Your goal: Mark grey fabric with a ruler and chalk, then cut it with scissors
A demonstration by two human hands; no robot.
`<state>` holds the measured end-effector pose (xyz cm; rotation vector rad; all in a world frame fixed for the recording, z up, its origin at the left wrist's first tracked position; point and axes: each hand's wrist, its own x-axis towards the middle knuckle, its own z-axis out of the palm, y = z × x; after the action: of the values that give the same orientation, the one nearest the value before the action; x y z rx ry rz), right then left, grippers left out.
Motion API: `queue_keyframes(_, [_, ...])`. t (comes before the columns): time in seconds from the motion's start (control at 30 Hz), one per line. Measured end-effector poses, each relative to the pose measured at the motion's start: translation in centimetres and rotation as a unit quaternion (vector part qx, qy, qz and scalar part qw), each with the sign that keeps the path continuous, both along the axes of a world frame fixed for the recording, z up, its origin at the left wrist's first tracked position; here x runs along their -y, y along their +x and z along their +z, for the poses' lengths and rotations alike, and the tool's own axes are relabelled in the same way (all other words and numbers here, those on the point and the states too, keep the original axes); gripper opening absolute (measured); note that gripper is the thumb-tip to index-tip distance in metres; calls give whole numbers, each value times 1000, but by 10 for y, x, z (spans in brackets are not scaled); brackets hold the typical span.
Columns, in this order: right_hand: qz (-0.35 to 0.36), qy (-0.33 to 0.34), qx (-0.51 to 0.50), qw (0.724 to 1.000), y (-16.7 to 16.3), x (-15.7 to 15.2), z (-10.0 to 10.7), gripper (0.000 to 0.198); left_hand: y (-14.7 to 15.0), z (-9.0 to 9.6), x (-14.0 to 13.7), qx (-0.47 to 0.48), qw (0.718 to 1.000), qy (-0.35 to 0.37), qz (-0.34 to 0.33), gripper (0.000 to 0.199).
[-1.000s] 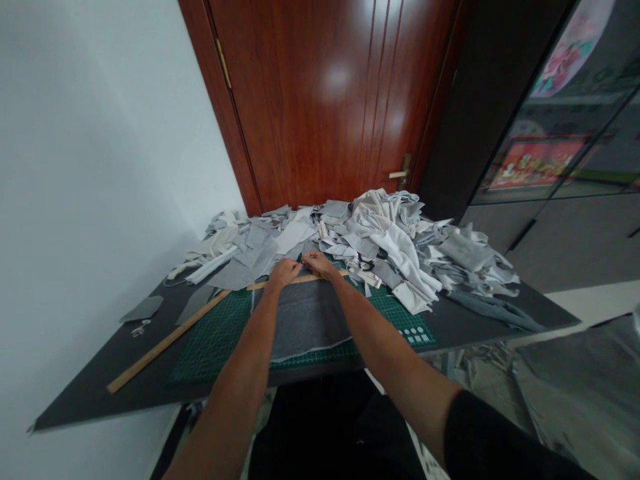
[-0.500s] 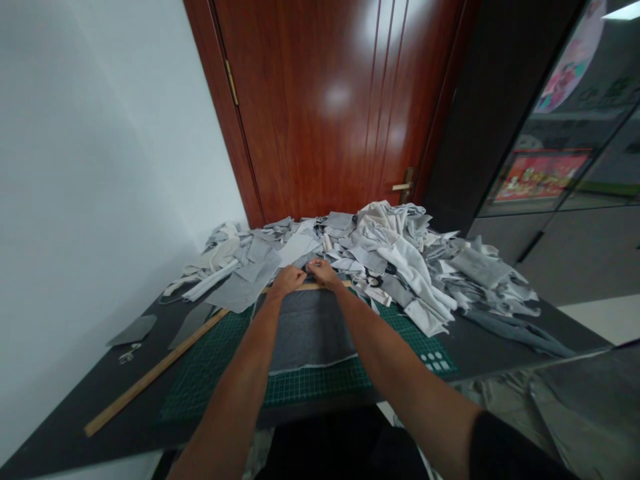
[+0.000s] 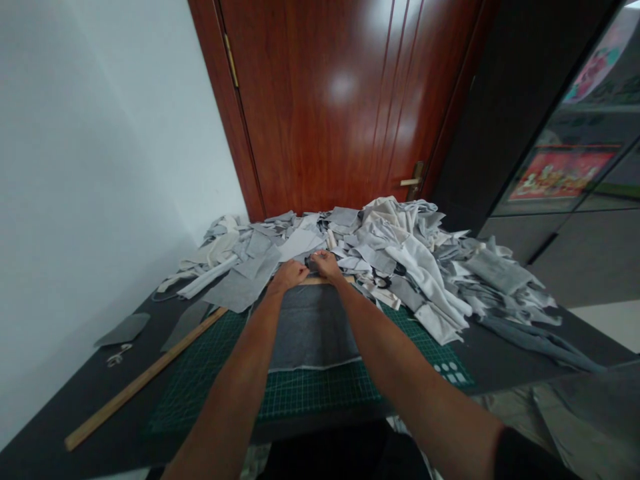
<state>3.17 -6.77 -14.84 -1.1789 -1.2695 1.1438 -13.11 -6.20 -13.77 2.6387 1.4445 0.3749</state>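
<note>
A dark grey cloth [image 3: 314,327] with a pale near edge lies flat on the green cutting mat [image 3: 320,393]. Across its far part runs a wooden strip [image 3: 320,281], partly covered by my wrists. My left hand [image 3: 291,273] is closed at the far end of the cloth, beyond the strip. Close to it on the right, my right hand [image 3: 326,264] has its fingers pinched together. A small dark fold of the cloth shows between the two hands; the fingertips are too small to make out clearly.
Heaped fabric scraps [image 3: 370,240] line the back of the dark table [image 3: 45,433], against a wooden door [image 3: 325,100]. A long wooden stick [image 3: 145,380] lies slanted at left, near small scissors [image 3: 119,355]. A white wall [image 3: 100,167] bounds the left side.
The right hand has shifted slightly, and a dark bit of cloth now shows between the hands. The cloth stays flat. The view has tilted and shifted a little.
</note>
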Motion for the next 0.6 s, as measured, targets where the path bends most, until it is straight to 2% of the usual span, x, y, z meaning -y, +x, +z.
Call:
queue_keyframes(0.1, [-29,29,10,999,-3,5,0,24,-2,1,3,10,1000,9,3,26])
queue_keyframes(0.17, [-21,55,16,998,-3,10,-1,22,-4,1,4,22,1000,20,1,22])
queue_keyframes(0.3, [7,91,21,996,2,21,-9,25,-6,-2,5,43,999,32,-8,34])
queue_keyframes(0.6, [49,96,40,993,6,30,-17,23,4,-10,8,28,999,9,30,38])
